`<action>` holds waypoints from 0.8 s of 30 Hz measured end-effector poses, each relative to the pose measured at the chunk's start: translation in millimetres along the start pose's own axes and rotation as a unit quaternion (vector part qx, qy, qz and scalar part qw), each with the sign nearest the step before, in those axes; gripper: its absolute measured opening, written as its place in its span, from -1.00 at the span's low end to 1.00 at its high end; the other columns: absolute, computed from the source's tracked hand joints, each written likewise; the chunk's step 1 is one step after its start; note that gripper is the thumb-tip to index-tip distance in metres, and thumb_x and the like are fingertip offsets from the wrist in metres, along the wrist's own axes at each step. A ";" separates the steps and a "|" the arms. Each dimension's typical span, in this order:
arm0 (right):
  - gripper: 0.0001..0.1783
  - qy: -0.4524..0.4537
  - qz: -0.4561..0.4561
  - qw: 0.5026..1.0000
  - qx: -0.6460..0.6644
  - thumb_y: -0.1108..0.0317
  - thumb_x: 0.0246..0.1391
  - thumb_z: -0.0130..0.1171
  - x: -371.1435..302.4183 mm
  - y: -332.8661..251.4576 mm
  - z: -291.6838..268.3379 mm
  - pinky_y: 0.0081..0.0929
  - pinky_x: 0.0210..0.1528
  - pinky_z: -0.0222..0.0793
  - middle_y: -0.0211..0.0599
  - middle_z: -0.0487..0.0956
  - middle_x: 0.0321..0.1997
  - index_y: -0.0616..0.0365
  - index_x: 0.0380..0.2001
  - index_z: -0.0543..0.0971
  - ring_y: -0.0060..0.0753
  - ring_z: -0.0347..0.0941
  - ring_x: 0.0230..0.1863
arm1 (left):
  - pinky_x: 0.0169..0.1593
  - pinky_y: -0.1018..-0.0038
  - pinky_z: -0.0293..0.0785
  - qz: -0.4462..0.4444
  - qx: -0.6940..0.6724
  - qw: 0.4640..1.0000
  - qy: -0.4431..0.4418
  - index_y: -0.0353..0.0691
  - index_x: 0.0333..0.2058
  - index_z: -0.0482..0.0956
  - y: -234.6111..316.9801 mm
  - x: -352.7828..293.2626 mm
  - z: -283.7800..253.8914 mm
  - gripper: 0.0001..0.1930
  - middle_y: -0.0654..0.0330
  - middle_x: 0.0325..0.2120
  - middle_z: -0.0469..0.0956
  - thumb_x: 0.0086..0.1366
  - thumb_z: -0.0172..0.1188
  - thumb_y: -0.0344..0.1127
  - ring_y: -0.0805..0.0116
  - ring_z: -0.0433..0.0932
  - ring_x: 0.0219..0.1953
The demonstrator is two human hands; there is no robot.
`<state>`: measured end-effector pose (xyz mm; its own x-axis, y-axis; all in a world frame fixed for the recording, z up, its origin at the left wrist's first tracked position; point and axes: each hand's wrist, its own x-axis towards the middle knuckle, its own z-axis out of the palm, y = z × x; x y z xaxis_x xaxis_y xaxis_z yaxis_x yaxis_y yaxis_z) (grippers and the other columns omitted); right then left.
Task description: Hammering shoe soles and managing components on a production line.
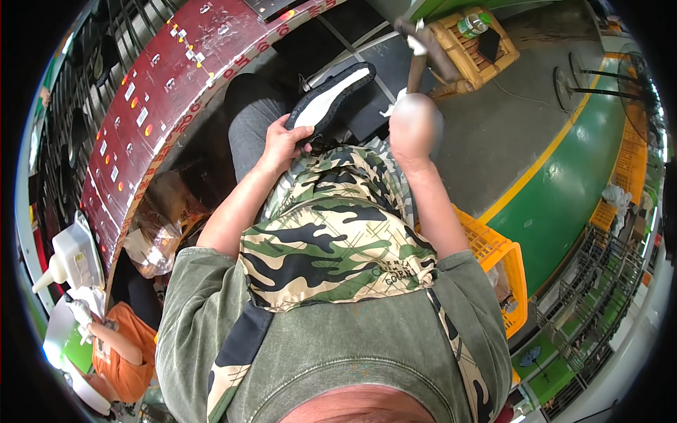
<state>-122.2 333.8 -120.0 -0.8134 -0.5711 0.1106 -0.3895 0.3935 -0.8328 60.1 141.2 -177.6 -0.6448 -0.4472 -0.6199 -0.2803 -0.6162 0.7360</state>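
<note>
My left hand is closed around one end of a black shoe piece with a long white face turned up. My thumb presses on that white face, and the piece slants up and to the right over my lap. To its right, my right hand grips the handle of a hammer. The hammer points away from me, its head apart from the shoe piece. A blur covers part of the right hand. A camouflage apron covers my front and lap.
A dark red table curves along the left. A bamboo stool with a green-labelled bottle stands at the far right. A yellow crate sits by my right side. Another person in orange is at the lower left.
</note>
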 end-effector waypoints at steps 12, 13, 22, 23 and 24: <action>-0.60 0.043 -0.044 0.998 0.007 0.45 0.04 0.15 -13.1 23.2 17.7 -0.07 -0.26 0.49 0.06 0.62 -0.32 0.24 -0.03 0.37 0.19 0.59 -0.29 | -0.76 0.65 0.13 -0.007 -0.057 0.998 0.011 -0.38 -0.02 0.39 -3.1 9.5 0.6 -0.57 0.12 -0.44 0.60 0.14 0.30 -0.50 0.43 0.51 -0.68; -0.60 -0.059 0.013 0.991 -0.118 0.42 0.04 0.14 -9.6 40.6 19.4 -0.06 -0.25 0.49 0.07 0.62 -0.31 0.24 -0.03 0.37 0.19 0.59 -0.28 | -0.76 0.65 0.13 -0.007 -0.056 0.998 0.011 -0.38 -0.02 0.39 -1.3 9.5 3.2 -0.57 0.12 -0.44 0.60 0.14 0.30 -0.50 0.43 0.51 -0.68; -0.60 0.048 -0.026 0.998 0.029 0.38 0.04 0.13 -8.8 -0.3 10.1 -0.07 -0.22 0.49 0.06 0.62 -0.34 0.25 -0.03 0.39 0.18 0.58 -0.26 | -0.77 0.64 0.09 -0.019 -0.079 0.997 0.007 -0.41 0.02 0.33 -1.3 12.6 -1.4 -0.53 0.08 -0.43 0.60 0.15 0.29 -0.52 0.43 0.50 -0.68; -0.61 0.032 -0.030 0.998 0.033 0.37 0.05 0.13 -12.8 31.6 20.3 -0.08 -0.21 0.49 0.07 0.62 -0.35 0.25 -0.05 0.40 0.16 0.59 -0.25 | -0.77 0.64 0.08 -0.008 -0.077 0.997 0.020 -0.43 0.03 0.32 -5.1 16.1 -0.1 -0.51 0.08 -0.44 0.59 0.15 0.30 -0.51 0.42 0.50 -0.69; -0.63 -0.098 0.043 0.980 -0.169 0.36 0.06 0.12 -5.7 35.7 15.3 -0.08 -0.22 0.49 0.07 0.62 -0.35 0.25 -0.06 0.40 0.15 0.60 -0.24 | -0.77 0.64 0.08 -0.008 -0.077 0.997 0.020 -0.43 0.03 0.32 -5.2 15.5 -0.1 -0.51 0.08 -0.44 0.59 0.15 0.30 -0.51 0.42 0.50 -0.69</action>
<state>-124.9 340.1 -158.7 -0.7637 -0.6397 -0.0869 -0.4709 0.6442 -0.6027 51.6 137.5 -191.1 -0.6106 -0.4601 -0.6445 -0.1758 -0.7148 0.6768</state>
